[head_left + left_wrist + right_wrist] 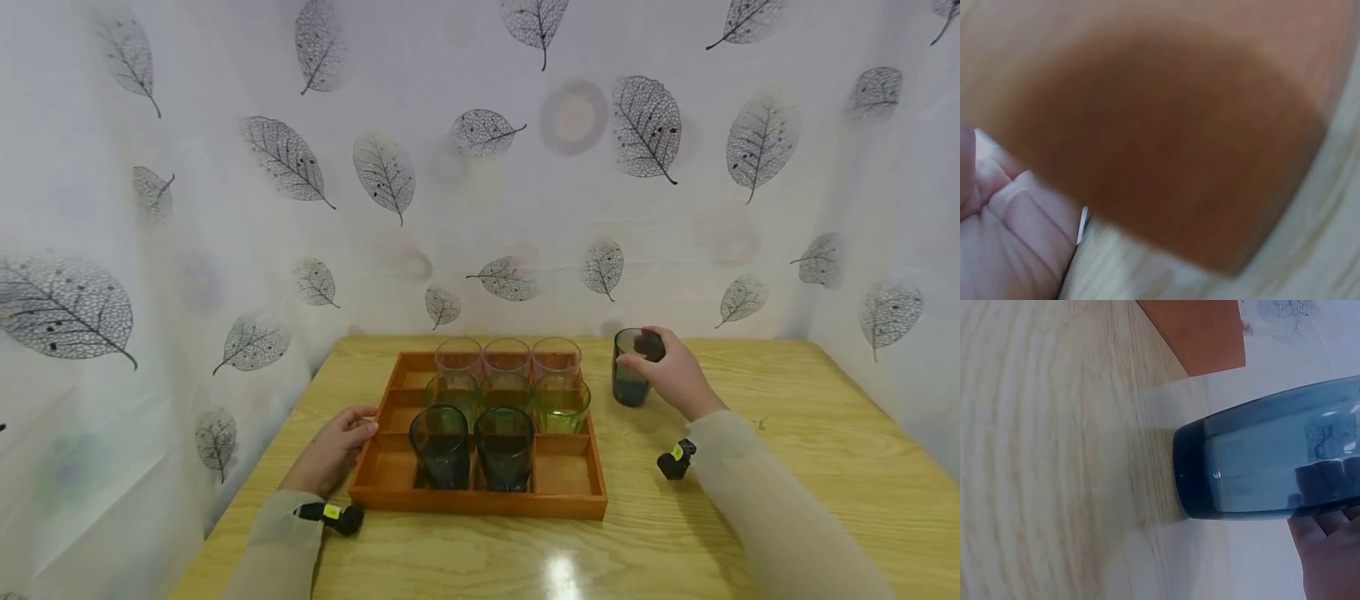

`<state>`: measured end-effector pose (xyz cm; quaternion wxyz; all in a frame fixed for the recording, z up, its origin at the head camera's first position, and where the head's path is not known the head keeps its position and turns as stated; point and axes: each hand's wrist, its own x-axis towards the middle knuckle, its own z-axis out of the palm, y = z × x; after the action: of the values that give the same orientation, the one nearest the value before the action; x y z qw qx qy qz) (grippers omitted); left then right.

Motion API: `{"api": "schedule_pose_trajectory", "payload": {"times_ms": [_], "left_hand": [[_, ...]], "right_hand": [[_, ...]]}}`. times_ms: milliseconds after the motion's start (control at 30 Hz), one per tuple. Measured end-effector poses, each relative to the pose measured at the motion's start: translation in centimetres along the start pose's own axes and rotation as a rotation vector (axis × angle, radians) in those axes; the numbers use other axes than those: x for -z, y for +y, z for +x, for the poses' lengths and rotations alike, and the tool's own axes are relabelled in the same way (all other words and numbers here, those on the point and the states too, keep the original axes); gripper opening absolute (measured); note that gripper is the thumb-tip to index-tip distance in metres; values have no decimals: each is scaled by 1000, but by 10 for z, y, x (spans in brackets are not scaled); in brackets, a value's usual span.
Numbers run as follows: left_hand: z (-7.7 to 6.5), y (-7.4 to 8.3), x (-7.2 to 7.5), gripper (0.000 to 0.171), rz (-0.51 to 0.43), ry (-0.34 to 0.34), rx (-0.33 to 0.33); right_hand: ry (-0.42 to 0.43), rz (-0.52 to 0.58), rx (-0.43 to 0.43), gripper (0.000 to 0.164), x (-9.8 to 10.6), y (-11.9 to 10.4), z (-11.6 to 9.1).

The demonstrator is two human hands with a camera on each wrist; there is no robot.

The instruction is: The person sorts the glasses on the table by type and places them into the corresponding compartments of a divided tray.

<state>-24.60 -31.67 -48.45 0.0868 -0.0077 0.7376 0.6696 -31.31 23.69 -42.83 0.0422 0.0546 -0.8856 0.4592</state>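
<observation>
On the right of the table, my right hand (678, 375) grips a dark blue-grey drinking glass (630, 383) near its rim, thumb on the near side. The right wrist view shows this glass (1260, 462) upright, its thick base right at the wood surface. A brown wooden tray (480, 502) with compartments lies left of it. My left hand (330, 450) holds the tray's left wall, fingertips at the rim. Two dark glasses (505, 450) stand in the tray's front row, greenish glasses (562, 406) in the middle row, clear glasses (557, 354) at the back.
The light wooden table (450, 554) ends at a white curtain (480, 217) printed with grey leaves, which hangs behind and at both sides. Small black wrist cameras (677, 460) sit on both sleeves. Bare wood shows in the tray's front right compartment.
</observation>
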Motion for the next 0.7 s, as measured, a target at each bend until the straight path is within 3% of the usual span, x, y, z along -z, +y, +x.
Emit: {"api": "schedule_pose_trajectory", "payload": {"times_ms": [200,500,700], "left_hand": [[-1,1,0,47,6,1,0],[-2,2,0,48,13,-4,-10],[-1,3,0,47,0,-1,8]], "right_hand": [[0,-14,-2,103,-3,0,-11],[6,50,47,96,-2,-4,-31],[-29,43,5,97,0,-11,-43]]}}
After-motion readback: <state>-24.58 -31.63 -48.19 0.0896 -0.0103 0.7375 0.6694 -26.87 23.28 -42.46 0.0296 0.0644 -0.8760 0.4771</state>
